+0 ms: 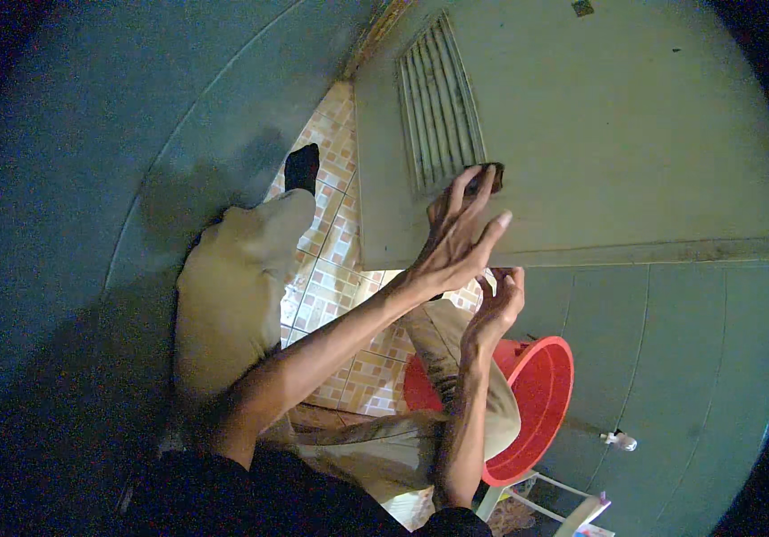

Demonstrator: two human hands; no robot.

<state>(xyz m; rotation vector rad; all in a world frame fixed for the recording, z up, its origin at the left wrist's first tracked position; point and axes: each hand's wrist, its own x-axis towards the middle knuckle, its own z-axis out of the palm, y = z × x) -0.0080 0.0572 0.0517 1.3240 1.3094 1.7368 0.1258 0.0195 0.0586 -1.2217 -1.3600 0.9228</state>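
My left hand (459,243) reaches up to the pale greenish door panel (599,134). Its fingers lie over a small dark brown, pad-like thing (496,177) against the panel, just beside the lower end of the slatted vent (443,98). The thumb sticks out to the side. What the dark thing is exactly, I cannot make out, as the fingers cover part of it. Lower and to the right, my right hand (498,309) hovers in front of the panel's bottom edge, above my bent knee. Its fingers are loosely bent and apart, with nothing visible in them.
A red plastic tub (550,403) stands beside my right knee. Behind it runs a grey-green wall (707,358) with a small white tap-like fitting (619,440). A white-framed rack (572,515) sits at the lower right. Patterned tiles (335,286) cover the floor; a dark wall (71,179) curves along the left.
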